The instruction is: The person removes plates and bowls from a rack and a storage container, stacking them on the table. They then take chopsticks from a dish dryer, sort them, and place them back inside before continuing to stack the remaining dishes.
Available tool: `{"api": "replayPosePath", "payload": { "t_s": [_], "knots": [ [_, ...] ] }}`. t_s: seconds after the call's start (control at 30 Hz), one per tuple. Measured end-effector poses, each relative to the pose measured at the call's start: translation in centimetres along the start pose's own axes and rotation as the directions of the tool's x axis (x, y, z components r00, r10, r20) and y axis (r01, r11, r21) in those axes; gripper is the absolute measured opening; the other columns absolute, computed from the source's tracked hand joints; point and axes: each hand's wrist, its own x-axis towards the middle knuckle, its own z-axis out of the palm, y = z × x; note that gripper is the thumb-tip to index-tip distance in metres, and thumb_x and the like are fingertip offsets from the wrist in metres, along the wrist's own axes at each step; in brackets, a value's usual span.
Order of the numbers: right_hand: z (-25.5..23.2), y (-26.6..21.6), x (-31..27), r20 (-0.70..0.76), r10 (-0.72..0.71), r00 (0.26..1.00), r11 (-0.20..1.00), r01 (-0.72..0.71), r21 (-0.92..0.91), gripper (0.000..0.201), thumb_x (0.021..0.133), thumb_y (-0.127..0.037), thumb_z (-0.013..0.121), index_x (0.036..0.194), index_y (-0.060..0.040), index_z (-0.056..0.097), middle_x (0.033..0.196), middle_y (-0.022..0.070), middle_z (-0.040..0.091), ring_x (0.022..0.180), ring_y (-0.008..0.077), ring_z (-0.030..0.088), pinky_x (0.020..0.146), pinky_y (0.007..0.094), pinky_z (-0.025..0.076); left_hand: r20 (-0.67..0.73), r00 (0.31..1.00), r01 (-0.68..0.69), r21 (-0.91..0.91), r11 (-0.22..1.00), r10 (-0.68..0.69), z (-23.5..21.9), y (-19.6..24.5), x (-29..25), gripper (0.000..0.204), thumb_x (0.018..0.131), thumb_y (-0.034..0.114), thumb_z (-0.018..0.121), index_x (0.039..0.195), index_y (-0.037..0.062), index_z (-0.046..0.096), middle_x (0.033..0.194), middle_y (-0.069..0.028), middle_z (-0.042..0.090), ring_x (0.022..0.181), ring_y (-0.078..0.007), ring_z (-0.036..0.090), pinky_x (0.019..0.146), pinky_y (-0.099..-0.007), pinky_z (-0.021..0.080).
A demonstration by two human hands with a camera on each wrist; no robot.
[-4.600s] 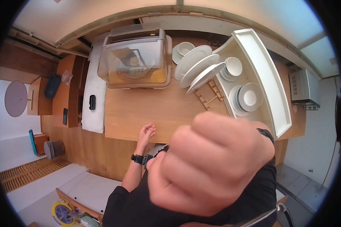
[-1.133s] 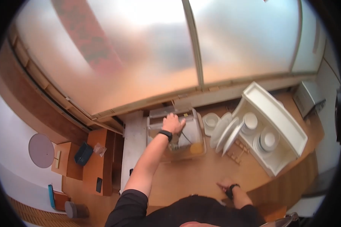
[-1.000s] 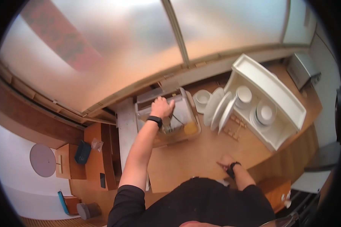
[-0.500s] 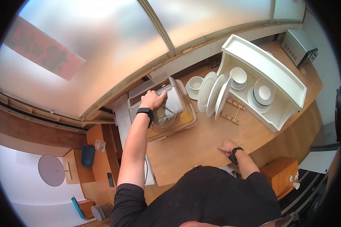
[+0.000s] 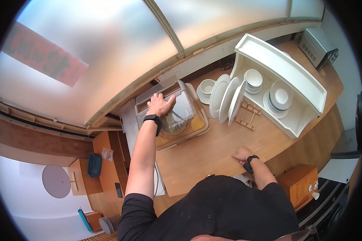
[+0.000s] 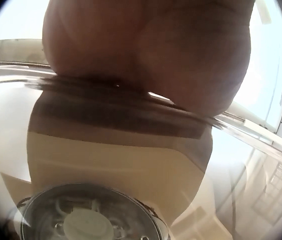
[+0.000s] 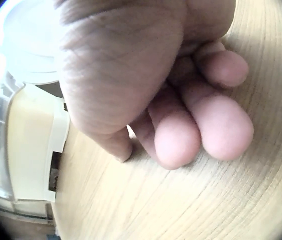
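Observation:
My left hand (image 5: 159, 105) rests on top of a storage box with a clear lid (image 5: 184, 105), fingers forward and thumb out to the side. From the left wrist view, the palm (image 6: 146, 55) lies along the lid's edge. Through the clear plastic shows a round glass lid with a pale knob (image 6: 88, 225). A yellow-orange item (image 5: 197, 123) also shows inside the box. On the wooden table (image 5: 201, 160) near its front edge rests my right hand (image 5: 242, 154), holding nothing. Its fingers (image 7: 226, 127) are loosely curled against the wood in the right wrist view.
Right of the box stand a white cup on a saucer (image 5: 207, 86) and several upright plates (image 5: 219, 98) in a wooden rack (image 5: 245, 120). A white shelf unit (image 5: 317, 94) holds stacked bowls (image 5: 280, 96). A small silver oven (image 5: 315, 48) sits at the back right.
Since the earliest frame, my left hand has reached onto the box lid and my right hand has come down from before the camera to the table. Over the last half second both stay nearly still.

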Motion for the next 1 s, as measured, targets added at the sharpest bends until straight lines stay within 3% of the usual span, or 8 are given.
{"api": "replayPosePath", "payload": {
  "t_s": [0.1,0.3,0.53,0.57,0.67,0.8,1.0],
  "knots": [
    [0.0,-0.1,0.1,0.005,0.006,1.0,1.0,-0.006,0.006,0.051,0.092,-0.042,0.064,0.062,-0.0009,0.066,0.054,0.0077,0.063,0.045,0.0187,0.062,0.048,0.0324,0.052,0.042,0.999,-0.021,0.033,0.999,0.02,-0.6,-0.2,0.3,0.087,0.085,0.072,0.049,0.125,-0.0044,0.059,0.132,-0.0222,0.056,0.129,-0.0351,0.049,0.105,-0.0504,0.036],
    [-0.3,-0.6,-0.8,-0.011,0.032,0.999,0.999,-0.031,0.025,0.048,0.091,-0.039,0.065,0.061,-0.0011,0.065,0.054,0.0074,0.063,0.045,0.0184,0.061,0.048,0.0323,0.052,-0.007,0.995,-0.099,-0.019,0.995,0.099,-0.2,-1.0,0.9,0.086,0.083,0.071,0.054,0.122,-0.0057,0.061,0.126,-0.0248,0.059,0.123,-0.0376,0.054,0.105,-0.0481,0.04],
    [0.0,-0.2,-0.1,0.003,0.02,1.0,0.999,-0.02,0.042,0.049,0.092,-0.04,0.064,0.06,-0.0021,0.063,0.052,0.0067,0.06,0.042,0.0176,0.058,0.043,0.0316,0.048,0.152,0.981,-0.106,-0.092,0.99,0.119,-3.2,-0.3,0.7,0.086,0.081,0.068,0.061,0.117,-0.0097,0.063,0.122,-0.0287,0.061,0.118,-0.0407,0.057,0.101,-0.0429,0.046],
    [-0.1,-0.4,-0.2,0.001,0.02,1.0,0.999,-0.02,0.038,0.049,0.092,-0.04,0.064,0.06,-0.002,0.063,0.052,0.0068,0.06,0.042,0.0176,0.058,0.043,0.0316,0.048,0.224,0.969,-0.078,-0.135,0.988,0.107,-4.4,0.2,0.4,0.086,0.081,0.067,0.063,0.118,-0.0103,0.063,0.123,-0.0301,0.062,0.118,-0.0402,0.059,0.101,-0.0422,0.047],
    [-0.2,-0.5,-0.1,-0.006,0.015,1.0,1.0,-0.015,0.018,0.048,0.092,-0.039,0.063,0.06,-0.0016,0.063,0.052,0.007,0.06,0.042,0.0172,0.058,0.043,0.0317,0.049,0.202,0.971,-0.09,-0.194,0.977,0.129,-4.4,-0.3,0.7,0.078,0.08,0.061,0.066,0.115,-0.0095,0.065,0.115,-0.0289,0.066,0.112,-0.0394,0.063,0.096,-0.0409,0.049],
    [0.0,0.1,0.4,0.015,0.006,1.0,1.0,-0.006,0.03,0.048,0.092,-0.038,0.063,0.06,-0.0015,0.062,0.052,0.0071,0.06,0.042,0.0168,0.058,0.043,0.0319,0.049,0.366,0.924,-0.065,-0.128,0.99,0.108,-5.9,0.1,1.6,0.084,0.076,0.066,0.069,0.115,-0.008,0.066,0.109,-0.0269,0.068,0.111,-0.0376,0.064,0.093,-0.0413,0.05],
    [-0.2,-0.6,-0.1,0.013,0.016,1.0,0.998,-0.016,0.056,0.048,0.092,-0.038,0.063,0.06,-0.0016,0.062,0.052,0.0069,0.06,0.041,0.0168,0.058,0.044,0.032,0.049,0.293,0.941,-0.131,-0.153,0.979,0.172,-4.7,-1.1,2.2,0.07,0.084,0.06,0.067,0.113,-0.0038,0.066,0.105,-0.0254,0.069,0.105,-0.0376,0.065,0.09,-0.0418,0.049]
  ]
}}
